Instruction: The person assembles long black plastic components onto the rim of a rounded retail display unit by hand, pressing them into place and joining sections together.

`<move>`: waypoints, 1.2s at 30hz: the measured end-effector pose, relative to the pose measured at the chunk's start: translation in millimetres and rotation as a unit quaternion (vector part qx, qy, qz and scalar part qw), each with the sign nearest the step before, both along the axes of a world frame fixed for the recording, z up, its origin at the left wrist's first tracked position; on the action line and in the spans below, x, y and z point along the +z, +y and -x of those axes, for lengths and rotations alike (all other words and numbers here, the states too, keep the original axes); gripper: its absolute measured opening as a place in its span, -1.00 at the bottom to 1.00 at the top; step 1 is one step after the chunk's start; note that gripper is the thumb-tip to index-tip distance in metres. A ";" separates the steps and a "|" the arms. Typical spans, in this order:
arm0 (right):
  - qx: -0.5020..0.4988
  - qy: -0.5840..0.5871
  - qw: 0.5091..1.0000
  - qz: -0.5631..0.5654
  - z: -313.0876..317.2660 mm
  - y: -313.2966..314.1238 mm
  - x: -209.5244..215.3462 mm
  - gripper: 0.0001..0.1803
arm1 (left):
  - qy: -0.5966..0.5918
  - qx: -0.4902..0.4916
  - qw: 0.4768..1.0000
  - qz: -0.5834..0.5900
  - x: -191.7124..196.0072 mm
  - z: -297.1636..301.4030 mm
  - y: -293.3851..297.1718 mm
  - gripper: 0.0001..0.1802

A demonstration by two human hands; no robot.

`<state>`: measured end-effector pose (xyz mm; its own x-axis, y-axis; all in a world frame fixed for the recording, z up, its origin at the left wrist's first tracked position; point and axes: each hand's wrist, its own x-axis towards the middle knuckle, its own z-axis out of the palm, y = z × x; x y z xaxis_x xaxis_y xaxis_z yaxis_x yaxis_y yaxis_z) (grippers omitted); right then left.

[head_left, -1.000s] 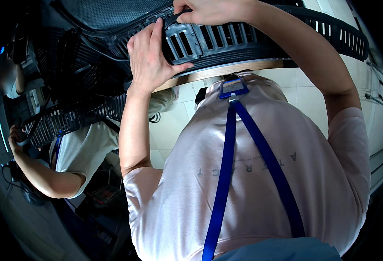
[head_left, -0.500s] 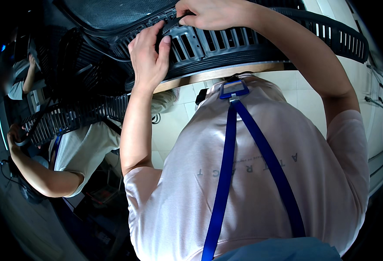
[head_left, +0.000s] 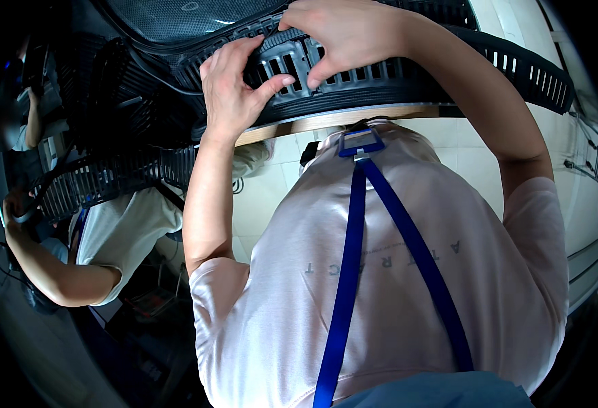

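Observation:
A long black slatted plastic panel lies across the table edge at the top of the view, with rows of narrow slots along it. My left hand rests on its left stretch, open, the fingers reaching over the far edge and the thumb spread apart. To the right, my right hand arches over the same panel, open, thumb on the near side and fingers at the far side. Between the two hands a short dark ribbed strip lies along the panel; how it is fastened I cannot tell.
A black mesh-covered piece lies beyond the panel, and a wooden table edge runs on the near side. At left a co-worker in a light shirt handles another black slatted panel. More dark slatted parts are piled there.
My right hand has let go of the dark strip it pinched and spread its thumb toward the near side. My left thumb has moved outward from the fingers.

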<state>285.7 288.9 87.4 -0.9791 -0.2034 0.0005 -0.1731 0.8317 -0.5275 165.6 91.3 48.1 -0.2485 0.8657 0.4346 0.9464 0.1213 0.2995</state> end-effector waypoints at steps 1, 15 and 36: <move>-0.007 -0.015 0.999 -0.032 -7.2 -1.6 6.8 -0.09 | -0.001 0.007 1.000 0.003 0.7 0.9 -1.2 -0.25; -0.183 -0.066 0.980 -0.043 -13.7 -4.2 -1.3 -0.42 | -0.099 0.033 0.990 0.092 11.4 7.8 -0.1 -0.22; -0.025 -0.377 0.907 0.183 32.7 -3.7 22.1 -0.91 | -0.023 0.079 0.991 0.108 13.2 -22.6 2.9 -0.27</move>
<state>253.0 285.1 109.5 -0.7366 -0.2795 -0.6159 0.3864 0.5734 -0.7224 188.2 94.2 61.2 -0.4029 0.8861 0.2292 0.8968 0.3322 0.2923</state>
